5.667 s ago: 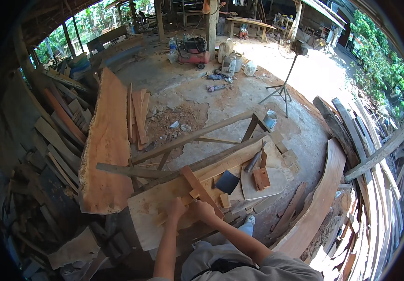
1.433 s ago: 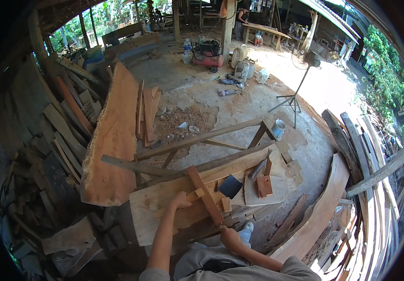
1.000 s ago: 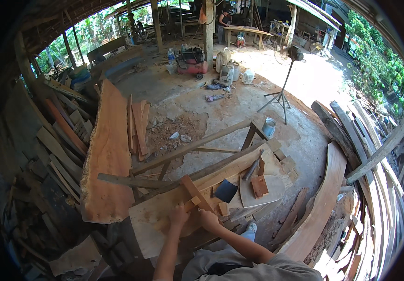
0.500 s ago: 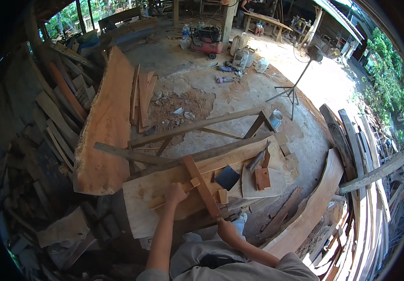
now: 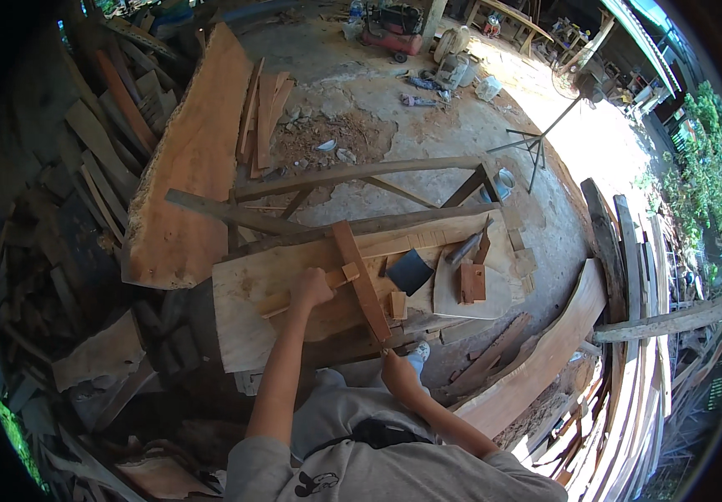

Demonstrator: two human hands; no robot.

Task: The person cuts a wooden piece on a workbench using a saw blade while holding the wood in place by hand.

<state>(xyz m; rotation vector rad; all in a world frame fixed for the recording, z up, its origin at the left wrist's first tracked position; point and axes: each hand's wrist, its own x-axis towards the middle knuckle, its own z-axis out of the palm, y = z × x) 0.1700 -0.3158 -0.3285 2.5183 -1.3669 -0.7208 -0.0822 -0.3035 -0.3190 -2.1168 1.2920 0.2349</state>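
Note:
My left hand (image 5: 312, 286) is closed on a light wooden strip (image 5: 279, 304), which runs to a small block (image 5: 351, 271) against a reddish-brown board (image 5: 362, 287) lying crosswise on the pale plank worktop (image 5: 244, 341). My right hand (image 5: 403, 376) is closed at that board's near end, on something small I cannot make out. To the right lie a black square sheet (image 5: 408, 271), a small wooden block (image 5: 398, 305), a dark cylindrical tool (image 5: 465, 247) and a reddish wooden piece (image 5: 472, 283) on a pale shaped panel (image 5: 482, 308).
A wooden frame (image 5: 352, 169) stands beyond the worktop. A live-edge slab (image 5: 181, 184) and board stacks (image 5: 93, 167) are at left, long planks (image 5: 537, 368) at right. Farther back are a red compressor (image 5: 390, 38), a fan stand (image 5: 537, 142) and jugs (image 5: 453, 71).
A second ago my hands were close together at the small block; my right hand has since moved down to the board's near end. The view has tilted further down.

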